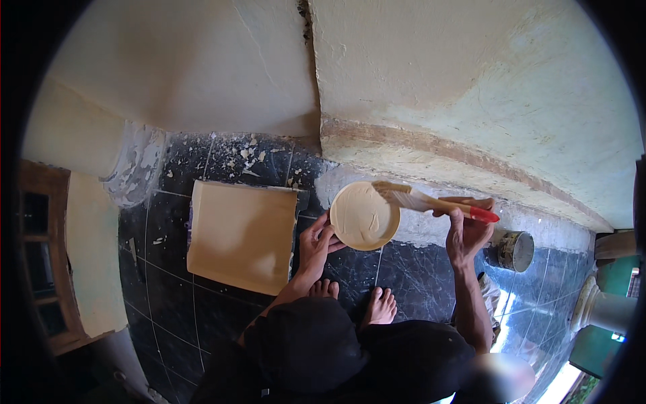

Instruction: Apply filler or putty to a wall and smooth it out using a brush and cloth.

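Observation:
My left hand (315, 244) grips the near left rim of a round, shallow-looking container (343, 244) with thick cream paint (360, 212) in it. Streaks and ridges mark the paint's surface. In my right hand (470, 232) is a paintbrush (427, 202) with a wooden handle and a red end. Its paint-coated bristles point left, over the container's upper right edge; whether they touch the rim I cannot tell. Left of my left forearm, a rectangular tray (191, 232) coated in cream paint lies on the floor.
Ahead rises a cream wall (417, 60), split by a dark vertical crack (310, 54). Paint flakes (249, 158) litter the black tiles (168, 283) at its foot. A paint-stained can (517, 251) stands to the right. My bare feet (380, 306) are just below the container.

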{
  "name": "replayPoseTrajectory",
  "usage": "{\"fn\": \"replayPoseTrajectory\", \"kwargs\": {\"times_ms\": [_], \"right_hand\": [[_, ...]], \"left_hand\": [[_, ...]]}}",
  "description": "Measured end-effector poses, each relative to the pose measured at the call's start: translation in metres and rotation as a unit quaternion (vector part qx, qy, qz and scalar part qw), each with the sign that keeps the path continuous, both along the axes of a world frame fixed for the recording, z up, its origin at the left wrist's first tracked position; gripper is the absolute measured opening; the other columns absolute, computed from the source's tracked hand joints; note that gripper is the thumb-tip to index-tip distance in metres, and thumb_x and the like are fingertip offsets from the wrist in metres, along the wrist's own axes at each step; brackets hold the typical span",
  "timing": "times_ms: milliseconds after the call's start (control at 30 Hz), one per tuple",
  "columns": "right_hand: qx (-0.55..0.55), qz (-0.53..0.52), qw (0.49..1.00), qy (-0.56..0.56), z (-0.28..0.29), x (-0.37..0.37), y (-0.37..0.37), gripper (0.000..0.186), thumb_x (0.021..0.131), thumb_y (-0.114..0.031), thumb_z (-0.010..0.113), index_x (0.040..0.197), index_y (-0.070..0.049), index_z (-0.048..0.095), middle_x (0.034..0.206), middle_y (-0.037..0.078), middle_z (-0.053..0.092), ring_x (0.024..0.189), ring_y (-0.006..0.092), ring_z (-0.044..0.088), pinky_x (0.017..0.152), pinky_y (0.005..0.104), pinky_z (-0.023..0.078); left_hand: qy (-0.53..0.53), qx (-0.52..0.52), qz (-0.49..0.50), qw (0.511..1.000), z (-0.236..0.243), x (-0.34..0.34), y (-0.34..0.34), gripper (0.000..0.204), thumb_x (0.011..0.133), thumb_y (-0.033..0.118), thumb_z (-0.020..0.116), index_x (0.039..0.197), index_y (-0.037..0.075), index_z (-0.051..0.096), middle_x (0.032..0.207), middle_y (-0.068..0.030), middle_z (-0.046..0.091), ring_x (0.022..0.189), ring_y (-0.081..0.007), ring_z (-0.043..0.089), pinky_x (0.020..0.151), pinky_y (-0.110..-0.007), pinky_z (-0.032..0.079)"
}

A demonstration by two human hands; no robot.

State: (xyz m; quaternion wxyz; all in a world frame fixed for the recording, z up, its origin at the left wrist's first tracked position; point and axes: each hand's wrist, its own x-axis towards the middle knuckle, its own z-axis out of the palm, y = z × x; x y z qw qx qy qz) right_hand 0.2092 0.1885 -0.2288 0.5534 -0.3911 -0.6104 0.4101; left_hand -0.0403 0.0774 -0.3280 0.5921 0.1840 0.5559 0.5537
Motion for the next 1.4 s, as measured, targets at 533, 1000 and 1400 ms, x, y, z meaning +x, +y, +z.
{"fn": "replayPoseTrajectory", "kwargs": {"times_ms": [533,1000,1400], "right_hand": [[0.294,-0.063,0.876,-0.376,0.028,0.054,0.076,0.022,0.078,-0.007,0.076,0.096,-0.01,0.063,0.099,0.007,0.071,0.082,0.0232,0.071,0.065,0.0318,0.057],[0.487,-0.131,0.779,-0.373,0.081,0.09,0.094,0.032,0.075,-0.006,0.076,0.103,-0.015,0.064,0.105,0.01,0.071,0.089,0.0226,0.071,0.068,0.0325,0.063],[0.51,-0.107,0.746,-0.414,0.078,0.091,0.102,0.032,0.077,-0.006,0.074,0.106,-0.018,0.068,0.105,0.009,0.071,0.095,0.0237,0.07,0.067,0.0302,0.065]], "left_hand": [[0.032,-0.022,0.013,0.999,0.007,-0.005,-0.004,0.045,0.098,0.015,0.047,0.141,0.001,0.041,0.123,-0.0148,0.06,0.098,-0.0274,0.068,0.082,-0.037,0.059],[0.049,-0.025,0.004,0.998,0.014,0.002,-0.008,0.043,0.097,0.014,0.048,0.139,0.001,0.044,0.122,-0.0142,0.06,0.096,-0.0268,0.068,0.08,-0.038,0.059],[0.058,-0.019,-0.003,0.998,0.013,0.007,-0.008,0.043,0.097,0.013,0.048,0.139,0.002,0.044,0.12,-0.0127,0.061,0.093,-0.0253,0.069,0.077,-0.036,0.06]]}}
